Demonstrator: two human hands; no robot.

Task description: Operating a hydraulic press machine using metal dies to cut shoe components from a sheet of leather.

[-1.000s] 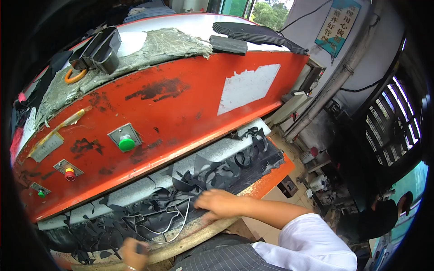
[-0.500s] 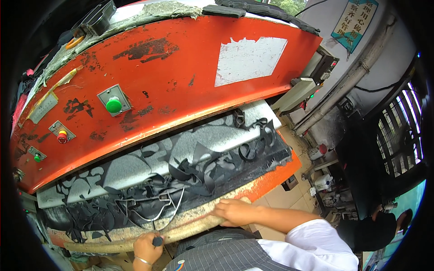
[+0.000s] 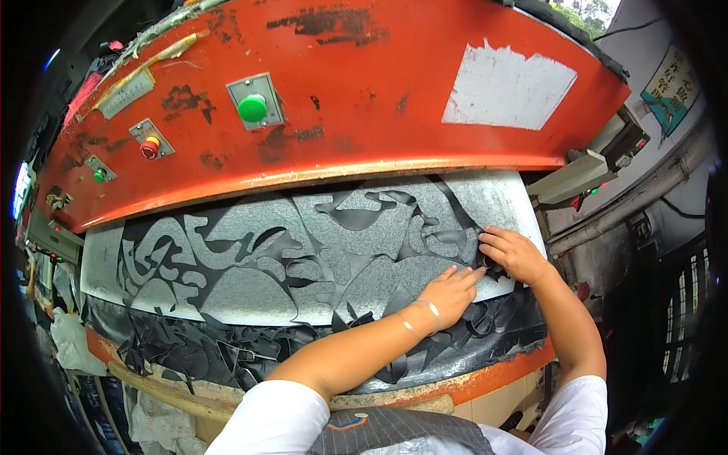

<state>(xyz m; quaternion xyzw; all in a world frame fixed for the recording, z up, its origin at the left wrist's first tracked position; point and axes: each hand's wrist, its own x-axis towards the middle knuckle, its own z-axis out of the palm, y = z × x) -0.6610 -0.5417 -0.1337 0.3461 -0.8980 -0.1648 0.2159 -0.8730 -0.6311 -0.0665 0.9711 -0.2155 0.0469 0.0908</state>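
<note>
A sheet of black material (image 3: 227, 292) with many curved cut-outs lies over a white board (image 3: 497, 193); grey speckled surface shows through the gaps. My left hand (image 3: 449, 296), with a bracelet at the wrist, rests fingers spread on the sheet's right part. Just beyond it, my right hand (image 3: 517, 255) reaches in from the right, its fingers stretched leftward over the sheet's right edge. Dark strips (image 3: 494, 268) lie between the two hands; the right thumb is hidden. Neither hand visibly holds anything. Loose black scraps (image 3: 186, 349) are heaped along the board's near side.
Over the board's far side stands a red machine beam (image 3: 364, 106) with a green button (image 3: 252, 108) and a red knob (image 3: 150, 148). A worn padded rail (image 3: 182, 402) runs along the near edge. White bags (image 3: 74, 341) hang at left. A grey arm (image 3: 569, 174) juts out at right.
Both hands have moved from the padded rail onto the sheet's right part. The small dark round piece in my left hand is no longer seen. My view has shifted, and more of the board shows.
</note>
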